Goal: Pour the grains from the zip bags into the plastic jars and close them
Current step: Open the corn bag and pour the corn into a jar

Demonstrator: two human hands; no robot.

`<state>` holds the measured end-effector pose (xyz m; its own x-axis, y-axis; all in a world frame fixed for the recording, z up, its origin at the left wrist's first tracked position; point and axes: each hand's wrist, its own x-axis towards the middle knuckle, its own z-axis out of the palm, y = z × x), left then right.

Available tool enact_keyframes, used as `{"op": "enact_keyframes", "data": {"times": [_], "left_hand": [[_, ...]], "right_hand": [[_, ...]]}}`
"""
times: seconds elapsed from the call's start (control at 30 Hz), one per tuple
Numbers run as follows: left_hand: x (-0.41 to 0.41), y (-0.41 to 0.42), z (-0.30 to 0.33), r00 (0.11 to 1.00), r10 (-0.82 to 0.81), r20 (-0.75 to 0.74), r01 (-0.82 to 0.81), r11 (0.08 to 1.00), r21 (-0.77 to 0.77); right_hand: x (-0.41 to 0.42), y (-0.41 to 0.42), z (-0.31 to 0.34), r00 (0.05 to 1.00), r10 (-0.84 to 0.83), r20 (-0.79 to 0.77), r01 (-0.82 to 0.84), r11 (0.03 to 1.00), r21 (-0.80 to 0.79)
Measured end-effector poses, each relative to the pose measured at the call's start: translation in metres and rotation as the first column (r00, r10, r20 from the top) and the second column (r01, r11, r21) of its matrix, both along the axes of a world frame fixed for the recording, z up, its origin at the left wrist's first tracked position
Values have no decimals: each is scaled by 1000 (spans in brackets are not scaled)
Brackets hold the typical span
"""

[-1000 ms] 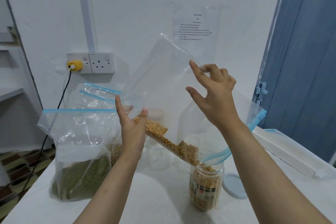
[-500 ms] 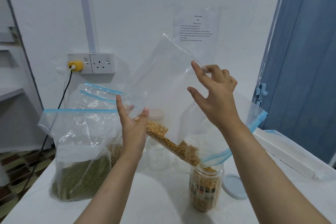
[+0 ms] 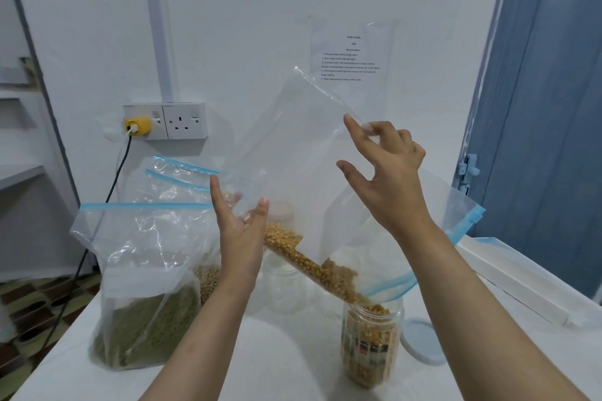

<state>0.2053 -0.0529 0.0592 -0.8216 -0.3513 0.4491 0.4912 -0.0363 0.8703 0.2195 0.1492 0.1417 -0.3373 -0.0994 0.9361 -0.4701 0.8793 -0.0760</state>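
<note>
Below centre of frame, both hands [image 3: 242, 234] [image 3: 387, 169] hold the tilted bag [image 3: 303, 153], pouring corn [image 3: 309, 262] into the jar [image 3: 371, 342]; likely next: shake out, then lid [image 3: 423, 342].

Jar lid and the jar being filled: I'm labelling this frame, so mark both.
jar lid [image 3: 422, 342], head view, middle of its flat top.
jar being filled [image 3: 371, 347], head view, its grain-filled front wall.

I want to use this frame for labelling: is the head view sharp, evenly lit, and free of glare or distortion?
Head view: soft, even light with faint shadows on the table; glare streaks on the green-grain bag; the wall notice is too small and blurred to read; wide-angle bending shows at the door edge.
</note>
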Motion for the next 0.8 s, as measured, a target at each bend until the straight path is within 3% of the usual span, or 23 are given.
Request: {"op": "enact_keyframes", "data": {"times": [0.8], "left_hand": [[-1,2,8,998,-30,-50,29,999,-12]], "right_hand": [[4,3,2,1000,-4,1,4,1000,-14]]}}
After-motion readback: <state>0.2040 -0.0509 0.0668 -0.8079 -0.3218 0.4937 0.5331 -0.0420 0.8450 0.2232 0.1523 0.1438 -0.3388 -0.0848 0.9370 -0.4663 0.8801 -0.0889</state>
